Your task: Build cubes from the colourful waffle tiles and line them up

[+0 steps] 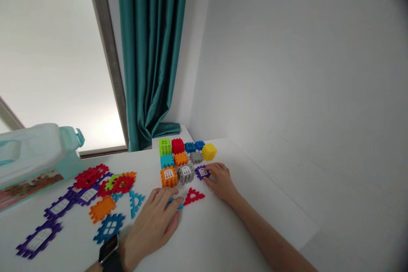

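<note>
My left hand (154, 221), loosely spread, touches a blue piece (181, 206); my right hand (221, 180), half-closed, grip unclear, could slip sideways, shoving the purple tile (200, 172) into the gray stack (185, 174) beyond its fingertips.

1 teal curtain (149, 51) hangs beside a dark window frame (107, 51), near a pale wall (287, 72).

Here's the purple window tile (202, 173), small and squarish with notched edges, a white lattice window set in its face, lying about flat on the far side of the red triangular frame (194, 196) and a touch to its right, its right edge partly covered. And there's the light-blue toothed piece (180, 206), just left of that frame, mostly hidden, its full shape unclear.
</note>
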The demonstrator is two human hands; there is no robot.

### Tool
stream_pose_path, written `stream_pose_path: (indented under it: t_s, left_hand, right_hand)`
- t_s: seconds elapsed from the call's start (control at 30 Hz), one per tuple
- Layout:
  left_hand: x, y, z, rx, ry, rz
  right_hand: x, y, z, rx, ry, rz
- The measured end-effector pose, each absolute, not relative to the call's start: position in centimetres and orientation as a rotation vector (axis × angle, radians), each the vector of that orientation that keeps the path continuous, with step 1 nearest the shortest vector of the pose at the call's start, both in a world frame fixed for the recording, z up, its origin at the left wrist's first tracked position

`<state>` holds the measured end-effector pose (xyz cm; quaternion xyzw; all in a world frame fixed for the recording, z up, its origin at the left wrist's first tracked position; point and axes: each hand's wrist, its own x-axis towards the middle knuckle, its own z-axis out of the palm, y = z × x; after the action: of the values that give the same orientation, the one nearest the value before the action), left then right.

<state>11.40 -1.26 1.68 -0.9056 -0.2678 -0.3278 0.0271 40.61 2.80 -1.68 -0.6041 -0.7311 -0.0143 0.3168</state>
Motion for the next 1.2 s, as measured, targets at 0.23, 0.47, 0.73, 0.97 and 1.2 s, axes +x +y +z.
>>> stream_pose_path:
  t_s: [0.23, 0.47, 0.73, 0.97, 1.2]
  left_hand:
    - [11.5, -1.3, 1.7, -2.813, -0.819, -1.025]
    - [11.4, -1.1, 1.5, -2.840, -0.830, -1.003]
    - [11.4, -0.9, 0.6, -2.848, -0.841, -1.037]
    - [11.4, -1.1, 1.0, -2.867, -0.862, -1.007]
    - [11.5, -1.3, 1.7, -2.878, -0.895, -0.972]
  right_hand:
    - [40.4, 2.7, -1.6, -1.607, -1.935, -0.047]
    - [40.4, 2.7, -1.6, -1.603, -1.950, -0.039]
    - [40.4, 1.2, -1.4, -1.561, -1.965, -0.059]
    - [40.8, -0.1, -1.5, -1.539, -2.033, -0.098]
    - [40.4, -0.3, -1.1, -1.533, -1.995, -0.109]
